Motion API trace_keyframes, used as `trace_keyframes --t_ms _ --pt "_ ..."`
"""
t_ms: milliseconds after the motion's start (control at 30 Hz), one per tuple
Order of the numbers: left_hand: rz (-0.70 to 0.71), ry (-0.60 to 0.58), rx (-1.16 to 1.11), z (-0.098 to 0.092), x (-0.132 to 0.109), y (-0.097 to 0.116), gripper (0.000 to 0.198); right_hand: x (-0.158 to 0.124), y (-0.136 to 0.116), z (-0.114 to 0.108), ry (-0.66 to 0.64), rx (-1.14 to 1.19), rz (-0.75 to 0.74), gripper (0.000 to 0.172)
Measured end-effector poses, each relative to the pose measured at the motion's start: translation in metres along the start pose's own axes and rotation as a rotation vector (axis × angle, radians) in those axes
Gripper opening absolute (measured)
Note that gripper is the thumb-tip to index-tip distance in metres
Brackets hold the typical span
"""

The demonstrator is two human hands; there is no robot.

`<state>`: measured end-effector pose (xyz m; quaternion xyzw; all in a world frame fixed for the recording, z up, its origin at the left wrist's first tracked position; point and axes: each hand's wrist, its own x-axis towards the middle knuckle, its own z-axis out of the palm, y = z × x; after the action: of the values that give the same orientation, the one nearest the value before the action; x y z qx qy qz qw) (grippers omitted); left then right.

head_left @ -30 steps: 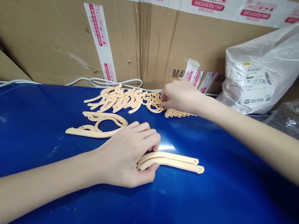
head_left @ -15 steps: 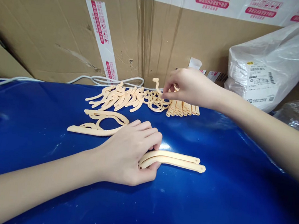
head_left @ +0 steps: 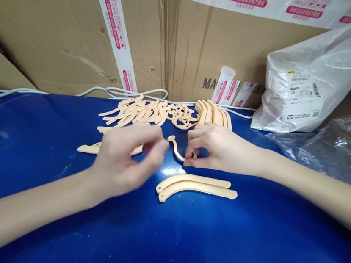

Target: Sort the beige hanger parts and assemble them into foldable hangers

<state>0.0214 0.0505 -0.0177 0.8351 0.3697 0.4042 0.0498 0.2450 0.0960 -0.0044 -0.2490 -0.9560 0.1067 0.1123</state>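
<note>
My right hand point(head_left: 207, 146) pinches a beige plastic hanger hook point(head_left: 177, 149), its rounded end pointing up and left. Two matching curved hanger arms point(head_left: 199, 185) with small holes at their ends lie side by side on the blue table, just below that hand and touched by neither hand. My left hand point(head_left: 129, 158) hovers left of the hook, blurred, with bent fingers; whether anything is in them I cannot make out. Partly hidden behind it lies a beige folding hanger point(head_left: 87, 149) on the table.
Along the table's back edge lie piles of curved pieces point(head_left: 142, 109), ring-like hooks point(head_left: 183, 116) and a row of hanger arms point(head_left: 213, 112). A white cable point(head_left: 97, 90) runs behind them, before a cardboard box point(head_left: 189, 43). A plastic bag point(head_left: 296, 86) stands at right.
My right hand has come down and nearer from the piles, bringing the hook. The left hand has let go of the two hanger arms and moved up and left.
</note>
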Motion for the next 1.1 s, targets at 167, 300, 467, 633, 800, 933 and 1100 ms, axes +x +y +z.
trace_keyframes --t_ms 167,300,467,633,800,933,1100 --pt "-0.294 0.141 0.086 -0.020 0.030 -0.031 0.029 -0.002 -0.003 0.010 0.092 -0.041 0.053 0.019" --pt "-0.549 0.064 0.215 -0.040 0.046 -0.060 0.018 0.001 -0.004 0.018 0.145 -0.070 0.072 0.026" --pt "-0.678 -0.041 0.306 -0.053 0.049 -0.074 0.019 0.003 -0.004 0.024 0.217 -0.053 0.065 0.030" --pt "-0.549 -0.212 0.509 -0.061 0.046 -0.089 0.020 0.000 -0.002 0.024 0.186 0.012 0.033 0.022" --pt "-0.639 -0.289 0.492 -0.076 0.045 -0.125 0.023 0.000 -0.001 0.027 0.179 0.053 0.007 0.019" --pt "-0.677 -0.299 0.434 -0.078 0.043 -0.137 0.022 0.002 -0.001 0.026 0.172 0.062 -0.009 0.022" --pt "-0.672 -0.236 0.394 -0.066 0.036 -0.138 0.041 0.002 -0.003 0.027 0.151 0.070 0.019 0.023"
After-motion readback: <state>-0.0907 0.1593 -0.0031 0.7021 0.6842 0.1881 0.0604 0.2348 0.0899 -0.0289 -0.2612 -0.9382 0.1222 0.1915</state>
